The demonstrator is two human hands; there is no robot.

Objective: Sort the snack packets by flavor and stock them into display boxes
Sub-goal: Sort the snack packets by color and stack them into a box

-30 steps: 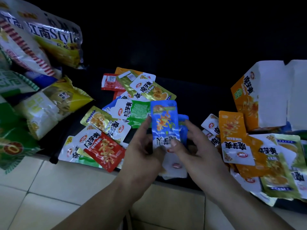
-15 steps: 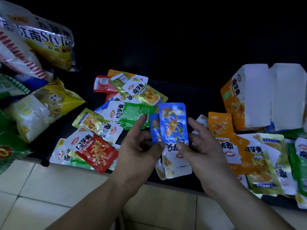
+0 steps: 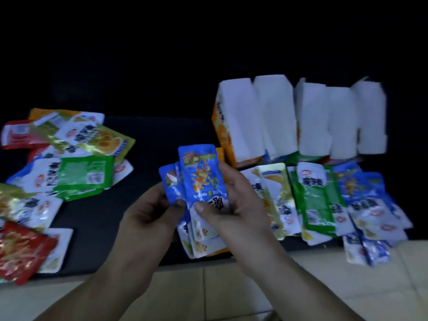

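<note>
- Blue packets (image 3: 201,181) fanned upright, long axis toward 12 o'clock, pinched by both left hand (image 3: 150,212) and right hand (image 3: 236,205).
- Display boxes (image 3: 301,119) at 1 o'clock, nearer right hand.

Dim scene, black background; motion blur throughout, worst at edges; faint glare on foil packets (image 3: 76,140).

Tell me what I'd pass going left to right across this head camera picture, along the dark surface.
Red packet → green packet → left hand → blue packets held in both hands → right hand → pale yellow packet → another green packet → pile of blue packets.
</note>
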